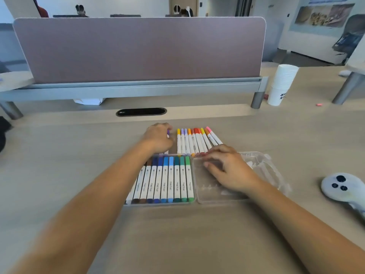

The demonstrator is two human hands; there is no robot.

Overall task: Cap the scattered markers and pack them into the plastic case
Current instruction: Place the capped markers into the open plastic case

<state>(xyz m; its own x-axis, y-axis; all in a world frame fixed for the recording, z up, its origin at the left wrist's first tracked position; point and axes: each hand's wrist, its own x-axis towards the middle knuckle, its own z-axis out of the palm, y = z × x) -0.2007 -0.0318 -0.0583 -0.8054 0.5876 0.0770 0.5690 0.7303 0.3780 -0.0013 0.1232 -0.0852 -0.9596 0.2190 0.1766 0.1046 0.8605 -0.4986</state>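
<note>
Fingers (pixel 167 127) of the left hand (pixel 158 138) curl round a purple marker (pixel 168 133) just beyond the plastic case (pixel 158 203). Right hand (pixel 229 169) rests, loosely spread, on the clear lid (pixel 266 169). Packed markers (pixel 169 178) fill the case's left half; loose markers (pixel 195 141) lie in a row at its far edge.

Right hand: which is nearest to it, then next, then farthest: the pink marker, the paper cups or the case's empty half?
1. Empty half of the case: right under the right hand.
2. Pink marker: just beyond the fingers, at the right end of the loose row.
3. Paper cups: far back on the right.
</note>
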